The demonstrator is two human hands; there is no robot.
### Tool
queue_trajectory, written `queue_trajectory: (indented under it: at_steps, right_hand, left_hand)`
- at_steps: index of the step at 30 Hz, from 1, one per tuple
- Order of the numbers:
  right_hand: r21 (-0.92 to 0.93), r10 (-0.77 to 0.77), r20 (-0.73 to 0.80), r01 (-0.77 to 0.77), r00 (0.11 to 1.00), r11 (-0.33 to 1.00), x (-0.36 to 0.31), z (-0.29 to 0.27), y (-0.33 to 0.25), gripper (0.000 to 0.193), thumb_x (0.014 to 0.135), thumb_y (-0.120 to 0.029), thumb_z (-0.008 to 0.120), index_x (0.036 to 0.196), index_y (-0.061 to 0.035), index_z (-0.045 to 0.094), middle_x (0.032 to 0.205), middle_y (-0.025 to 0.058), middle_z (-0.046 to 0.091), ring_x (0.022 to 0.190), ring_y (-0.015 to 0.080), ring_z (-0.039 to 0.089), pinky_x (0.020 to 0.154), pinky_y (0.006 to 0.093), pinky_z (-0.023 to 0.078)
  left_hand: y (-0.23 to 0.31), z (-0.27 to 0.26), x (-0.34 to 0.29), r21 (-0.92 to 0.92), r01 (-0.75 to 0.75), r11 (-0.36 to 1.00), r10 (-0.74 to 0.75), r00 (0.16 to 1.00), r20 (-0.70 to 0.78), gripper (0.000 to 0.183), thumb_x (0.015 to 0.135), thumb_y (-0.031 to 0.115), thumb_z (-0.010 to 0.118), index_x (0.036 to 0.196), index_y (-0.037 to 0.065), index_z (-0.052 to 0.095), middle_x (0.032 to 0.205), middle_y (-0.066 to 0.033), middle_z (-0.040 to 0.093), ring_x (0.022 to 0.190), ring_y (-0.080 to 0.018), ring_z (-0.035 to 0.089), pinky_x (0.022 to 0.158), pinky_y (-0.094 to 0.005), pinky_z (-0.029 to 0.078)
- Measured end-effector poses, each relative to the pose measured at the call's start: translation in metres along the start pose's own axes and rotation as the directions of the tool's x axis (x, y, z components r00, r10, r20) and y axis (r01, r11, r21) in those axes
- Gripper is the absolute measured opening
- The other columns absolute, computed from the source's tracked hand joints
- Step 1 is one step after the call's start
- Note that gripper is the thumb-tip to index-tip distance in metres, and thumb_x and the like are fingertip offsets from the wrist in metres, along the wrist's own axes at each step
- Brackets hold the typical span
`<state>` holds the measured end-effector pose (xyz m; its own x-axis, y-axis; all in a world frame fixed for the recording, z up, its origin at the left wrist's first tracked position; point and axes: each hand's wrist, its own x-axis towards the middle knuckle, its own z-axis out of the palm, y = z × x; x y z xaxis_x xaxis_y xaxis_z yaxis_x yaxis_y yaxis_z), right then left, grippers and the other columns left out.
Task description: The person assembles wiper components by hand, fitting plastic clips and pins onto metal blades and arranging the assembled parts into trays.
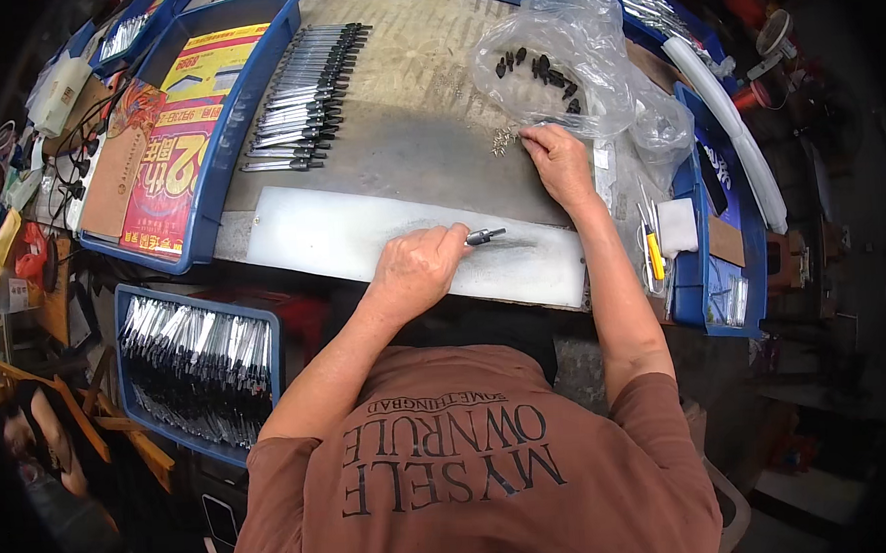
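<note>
My left hand (411,276) is closed round a pen (486,236), whose dark tip end points right over a white board (305,229). The rest of the pen is hidden inside my fist. Farther out and to the right, my right hand (559,166) has thumb and forefinger pinched together beside a small pile of tiny metal pieces (503,142). Whatever may be between those fingertips is too small to make out. Beyond that hand, several small black parts (553,74) lie in or under a clear plastic bag (596,43). A row of pens (299,114) lies on the table to the left.
A blue tray (202,214) with printed sheets stands at the left. Below it, a blue bin (279,360) holds many pens. Another blue tray (755,305) stands at the right, near a yellow-handled tool (653,252) and a white pad (676,226).
</note>
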<state>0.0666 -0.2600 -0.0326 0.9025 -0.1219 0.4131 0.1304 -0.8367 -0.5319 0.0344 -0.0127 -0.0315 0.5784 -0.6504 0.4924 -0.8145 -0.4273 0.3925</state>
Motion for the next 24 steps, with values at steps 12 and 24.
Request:
queue_trajectory:
  at_steps: [12,24]
  right_hand:
    - [-0.141,-0.187,0.088,0.198,0.978,0.97,0.014,0.009,0.016,0.01,0.075,-0.004,0.059,0.085,-0.0011,0.06,0.079,0.0151,0.057,0.076,0.0328,0.057,0.068,0.0395,0.047]
    - [-0.196,-0.226,0.132,0.249,0.965,0.948,0.017,0.009,0.02,0.005,0.078,-0.003,0.054,0.081,0.0008,0.054,0.078,0.0183,0.054,0.076,0.0366,0.055,0.068,0.043,0.045]
  left_hand:
    - [-0.002,0.001,0.0,-0.033,-0.033,0.999,0.031,0.998,-0.049,0.015,0.076,0.013,0.063,0.08,0.004,0.052,0.058,-0.0065,0.05,0.052,-0.0223,0.056,0.045,-0.033,0.044]
    - [-0.001,0.002,-0.001,-0.021,-0.041,0.999,0.04,0.997,-0.068,0.016,0.075,0.014,0.064,0.08,0.004,0.052,0.057,-0.0059,0.048,0.051,-0.0221,0.055,0.045,-0.033,0.044]
